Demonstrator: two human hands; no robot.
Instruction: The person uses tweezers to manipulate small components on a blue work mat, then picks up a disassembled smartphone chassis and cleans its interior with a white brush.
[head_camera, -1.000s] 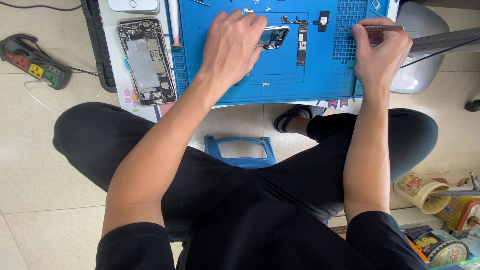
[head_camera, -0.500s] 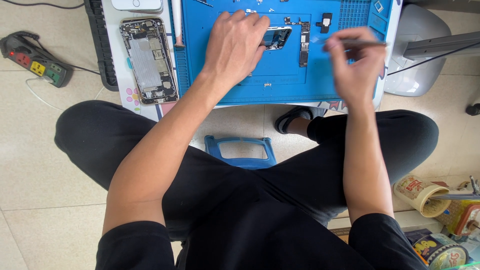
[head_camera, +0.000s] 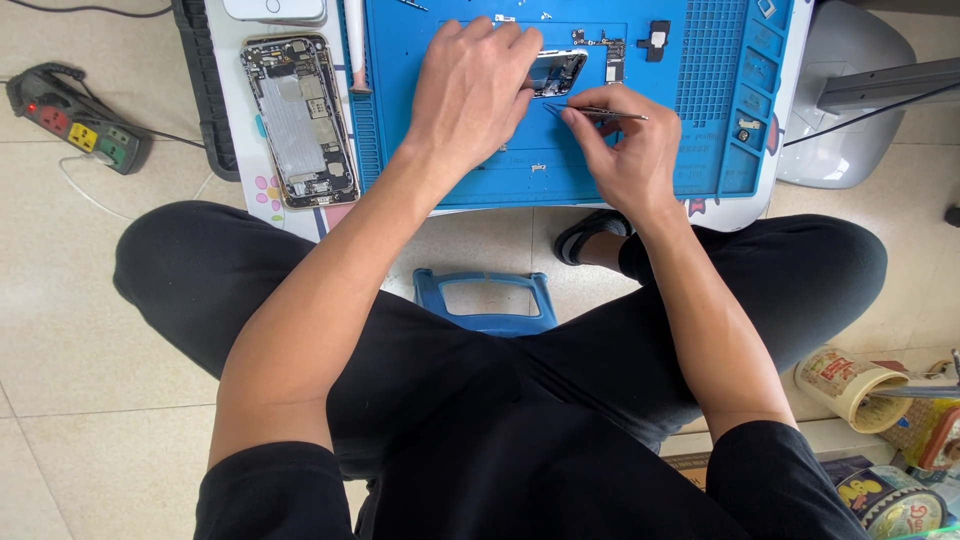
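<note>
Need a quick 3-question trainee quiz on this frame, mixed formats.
1. True or false: the right hand holds tweezers with the tips pointing toward the small part under the left hand.
2. Which surface do both hands work over: A) the bare floor tiles, B) the blue repair mat, C) the blue stool?
3. Fill in: the opened phone lies to the ___ of the mat in the picture.

Key: 1 true; 2 B; 3 left.
</note>
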